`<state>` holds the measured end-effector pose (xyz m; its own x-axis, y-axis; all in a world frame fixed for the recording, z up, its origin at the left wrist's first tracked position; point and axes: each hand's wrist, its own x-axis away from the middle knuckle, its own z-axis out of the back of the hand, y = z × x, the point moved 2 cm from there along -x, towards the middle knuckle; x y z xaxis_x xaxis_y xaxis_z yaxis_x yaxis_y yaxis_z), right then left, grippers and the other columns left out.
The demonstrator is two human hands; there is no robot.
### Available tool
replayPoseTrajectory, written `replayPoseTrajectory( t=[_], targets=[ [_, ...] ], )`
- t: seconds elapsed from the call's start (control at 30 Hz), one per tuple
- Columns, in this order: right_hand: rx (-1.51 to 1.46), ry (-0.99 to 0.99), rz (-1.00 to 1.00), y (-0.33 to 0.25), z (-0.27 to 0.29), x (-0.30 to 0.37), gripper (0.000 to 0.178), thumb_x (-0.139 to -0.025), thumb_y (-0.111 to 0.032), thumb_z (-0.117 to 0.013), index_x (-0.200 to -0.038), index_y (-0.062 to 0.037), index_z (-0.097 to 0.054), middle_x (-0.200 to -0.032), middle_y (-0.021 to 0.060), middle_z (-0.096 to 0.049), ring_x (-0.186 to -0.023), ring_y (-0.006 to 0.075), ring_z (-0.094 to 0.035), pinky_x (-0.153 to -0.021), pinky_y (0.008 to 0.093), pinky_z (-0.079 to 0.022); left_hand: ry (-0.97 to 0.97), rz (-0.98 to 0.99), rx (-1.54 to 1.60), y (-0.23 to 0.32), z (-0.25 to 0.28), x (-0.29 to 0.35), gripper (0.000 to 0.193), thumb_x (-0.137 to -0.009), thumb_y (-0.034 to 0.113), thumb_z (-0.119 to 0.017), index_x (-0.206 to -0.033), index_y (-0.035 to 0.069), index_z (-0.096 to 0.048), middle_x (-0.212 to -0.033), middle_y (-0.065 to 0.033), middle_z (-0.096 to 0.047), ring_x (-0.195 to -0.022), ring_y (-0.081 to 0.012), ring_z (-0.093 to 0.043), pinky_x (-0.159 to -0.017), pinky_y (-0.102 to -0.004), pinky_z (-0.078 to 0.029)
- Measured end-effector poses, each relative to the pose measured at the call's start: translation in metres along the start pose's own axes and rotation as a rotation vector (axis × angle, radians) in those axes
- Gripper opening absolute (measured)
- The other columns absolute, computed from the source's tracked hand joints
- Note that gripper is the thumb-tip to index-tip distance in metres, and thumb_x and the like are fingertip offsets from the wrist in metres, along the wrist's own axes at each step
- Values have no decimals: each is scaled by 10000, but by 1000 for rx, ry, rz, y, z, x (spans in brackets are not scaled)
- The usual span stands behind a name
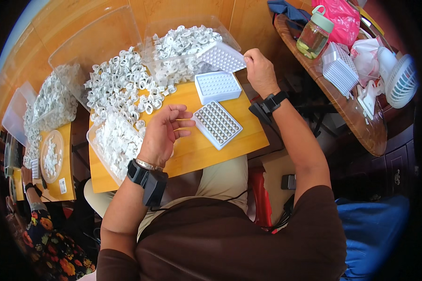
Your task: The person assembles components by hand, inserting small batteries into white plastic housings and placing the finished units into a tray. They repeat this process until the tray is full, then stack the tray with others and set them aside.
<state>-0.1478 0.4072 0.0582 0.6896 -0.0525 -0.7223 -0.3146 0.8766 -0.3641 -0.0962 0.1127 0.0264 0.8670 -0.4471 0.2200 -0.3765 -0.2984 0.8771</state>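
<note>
My right hand [261,72] pinches the right corner of a white dimpled plastic tray [222,57], which is tilted up above a stack of similar white trays [218,86]. In front of that stack lies a white tray [217,124] whose pockets hold many small round silvery pieces. My left hand [168,129] is held just left of this filled tray, fingers spread and curled a little, with nothing in it. Whether its fingertips touch the tray's edge I cannot tell.
Small white-and-grey parts [119,84] lie heaped on the yellow table [187,154]. A clear bin [187,42] and a tub of white pieces [115,140] stand around them. Another person's hand [27,175] works at the far left. A side table [361,133] holds a bottle [315,33] and fan [401,82].
</note>
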Motion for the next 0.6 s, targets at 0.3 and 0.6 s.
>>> replayPoseTrajectory(
  t=[0.3, 0.6],
  targets=[
    [-764, -242, -546, -25, 24, 35, 133, -937, -135, -526, -930, -5, -556, -786, 46, -620, -655, 96, -598, -560, 241, -503, 36, -190, -28, 20, -25, -29, 488, -907, 240, -471, -1341, 31, -395, -1145, -113, -552, -970, -206, -584, -762, -311, -487],
    [-856, -346, -781, -43, 14, 108, 148, -905, -136, -596, -968, -8, -557, -798, 29, -619, -665, 68, -577, -563, 221, -483, 24, -73, -392, -22, -16, -61, 170, -841, 89, -509, -984, 35, -584, -710, -12, -570, -554, -83, -521, -479, -207, -409]
  ],
)
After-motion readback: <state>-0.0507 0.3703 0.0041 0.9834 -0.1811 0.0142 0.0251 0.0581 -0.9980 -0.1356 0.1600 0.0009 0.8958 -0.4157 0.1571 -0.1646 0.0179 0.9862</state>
